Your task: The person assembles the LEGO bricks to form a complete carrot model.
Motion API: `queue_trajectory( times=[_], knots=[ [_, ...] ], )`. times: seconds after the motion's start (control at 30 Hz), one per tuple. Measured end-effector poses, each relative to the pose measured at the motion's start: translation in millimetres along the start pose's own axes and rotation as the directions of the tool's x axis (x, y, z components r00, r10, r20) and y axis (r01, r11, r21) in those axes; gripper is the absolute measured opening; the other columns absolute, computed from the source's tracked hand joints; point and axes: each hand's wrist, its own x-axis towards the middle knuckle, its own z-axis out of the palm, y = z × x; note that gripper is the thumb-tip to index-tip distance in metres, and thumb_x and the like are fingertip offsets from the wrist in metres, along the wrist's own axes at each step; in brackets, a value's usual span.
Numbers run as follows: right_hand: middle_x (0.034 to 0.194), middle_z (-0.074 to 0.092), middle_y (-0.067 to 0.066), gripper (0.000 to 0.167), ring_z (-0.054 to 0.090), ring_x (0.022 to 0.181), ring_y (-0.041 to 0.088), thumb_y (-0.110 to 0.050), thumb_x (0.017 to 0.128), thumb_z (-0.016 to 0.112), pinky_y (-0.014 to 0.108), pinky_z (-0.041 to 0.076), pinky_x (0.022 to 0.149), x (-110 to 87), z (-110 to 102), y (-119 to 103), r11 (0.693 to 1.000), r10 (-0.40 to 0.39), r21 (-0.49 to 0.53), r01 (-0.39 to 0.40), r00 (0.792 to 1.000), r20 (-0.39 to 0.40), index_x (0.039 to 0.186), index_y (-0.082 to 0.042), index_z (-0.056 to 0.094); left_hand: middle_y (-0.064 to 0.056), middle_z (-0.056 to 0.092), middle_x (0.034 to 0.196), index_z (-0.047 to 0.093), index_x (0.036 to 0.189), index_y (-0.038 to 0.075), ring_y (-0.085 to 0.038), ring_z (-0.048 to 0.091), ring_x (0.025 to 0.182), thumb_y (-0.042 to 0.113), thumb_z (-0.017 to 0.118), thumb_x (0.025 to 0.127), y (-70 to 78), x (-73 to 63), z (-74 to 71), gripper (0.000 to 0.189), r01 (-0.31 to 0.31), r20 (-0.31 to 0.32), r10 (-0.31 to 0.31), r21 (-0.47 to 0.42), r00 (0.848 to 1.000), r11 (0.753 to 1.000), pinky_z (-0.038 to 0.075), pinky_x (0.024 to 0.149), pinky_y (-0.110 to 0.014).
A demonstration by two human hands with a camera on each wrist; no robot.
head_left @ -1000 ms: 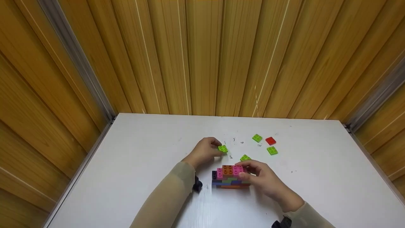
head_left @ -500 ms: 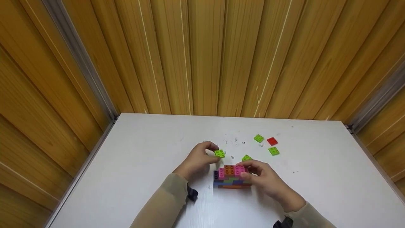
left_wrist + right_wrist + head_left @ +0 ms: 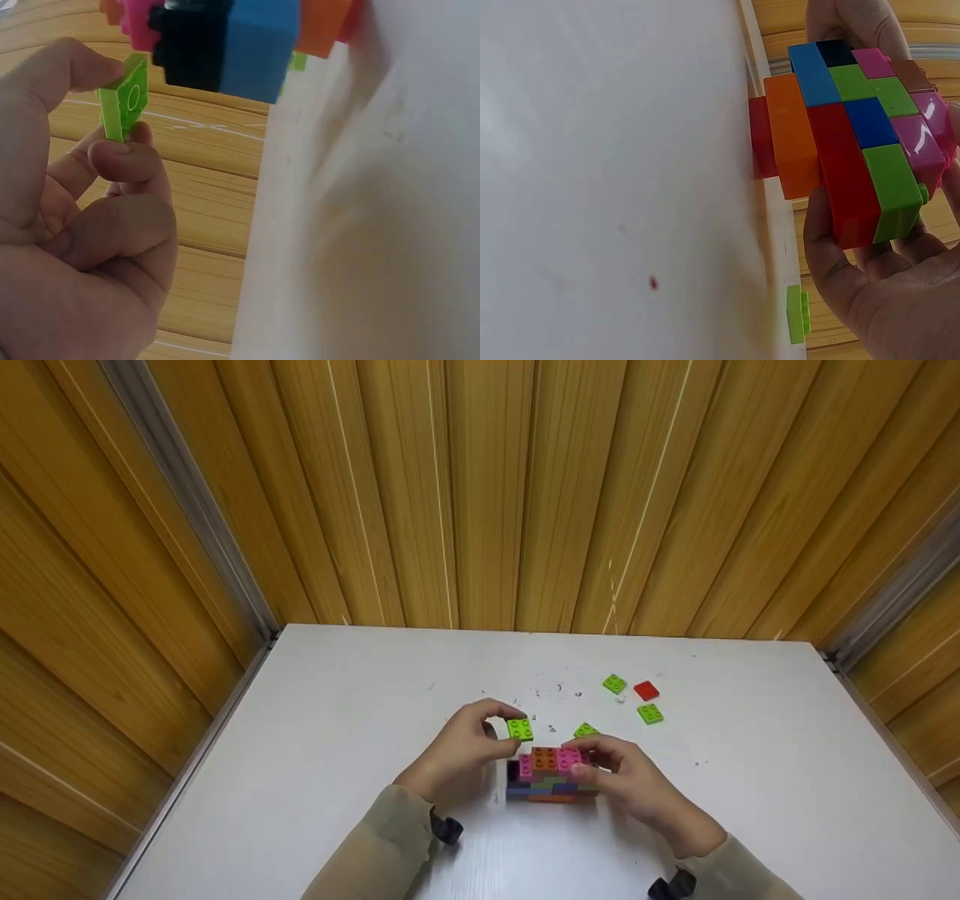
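Between thumb and fingertips my left hand (image 3: 459,744) pinches a thin lime-green toy brick (image 3: 520,728), raised off the table with its studs up. Its hollow underside shows in the left wrist view, where the same green brick (image 3: 124,97) is tilted on edge. Just to its right and nearer me stands a stack of multicoloured toy bricks (image 3: 544,772), with brown and pink studs on top. My right hand (image 3: 637,789) grips the stack's right end. From the right wrist, the brick stack (image 3: 847,127) shows blue, red, orange, green and pink layers; my right fingers curl round its end.
Behind the stack lies a loose green brick (image 3: 586,730), partly hidden by my right fingers. Farther back right are two more green bricks, one green brick (image 3: 614,683) beside a flat red brick (image 3: 646,690). Dark specks mark the white table (image 3: 360,697). Wood-look panels (image 3: 480,510) wall in its back.
My left hand has brought the green brick nearer to me, closer to the stack, and turned it squarer to the stack. The right hand keeps its grip in about the same place.
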Motion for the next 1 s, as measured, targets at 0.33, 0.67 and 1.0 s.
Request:
queue_trajectory(
  times=[0.33, 0.67, 1.0],
  knots=[
    [0.142, 0.073, 0.013, 0.033, 0.069, 0.123, 0.022, -0.021, 0.11, 0.075, 0.025, 0.055, 0.104, 1.1, 0, -1, 0.999, 0.037, -0.009, -0.037, 0.999, 0.002, 0.141, -0.009, 0.074, 0.0, 0.074, 0.13, 0.08, 0.131, 0.024, -0.012, 0.054, 0.076, 0.016, 0.084, 0.094, 13.7, -14.2, 0.9, 0.038, -0.054, 0.047, 0.054, 0.006, 0.997, 0.998, 0.048, 0.068, -0.024],
    [0.142, 0.072, 0.019, 0.035, 0.068, 0.122, 0.021, -0.02, 0.11, 0.075, 0.024, 0.057, 0.1, -0.4, 0, -1, 1.0, 0.01, 0.01, -0.01, 1.0, 0.007, 0.141, -0.006, 0.073, 0.01, 0.076, 0.129, 0.084, 0.129, 0.031, -0.011, 0.062, 0.089, 0.02, 0.085, 0.093, 15.5, -16.4, 6.3, 0.038, -0.113, 0.107, 0.104, 0.085, 0.989, 0.99, 0.054, 0.083, -0.025],
    [0.142, 0.071, 0.019, 0.034, 0.069, 0.12, 0.018, -0.017, 0.11, 0.074, 0.024, 0.057, 0.099, -0.1, 0, 2, 1.0, -0.017, 0.007, 0.017, 1.0, 0.006, 0.141, -0.004, 0.073, 0.011, 0.075, 0.122, 0.086, 0.123, 0.031, -0.009, 0.06, 0.083, 0.023, 0.087, 0.092, 16.4, -17.9, 11.7, 0.032, -0.103, 0.094, 0.095, 0.085, 0.991, 0.991, 0.052, 0.079, -0.025]
  ],
)
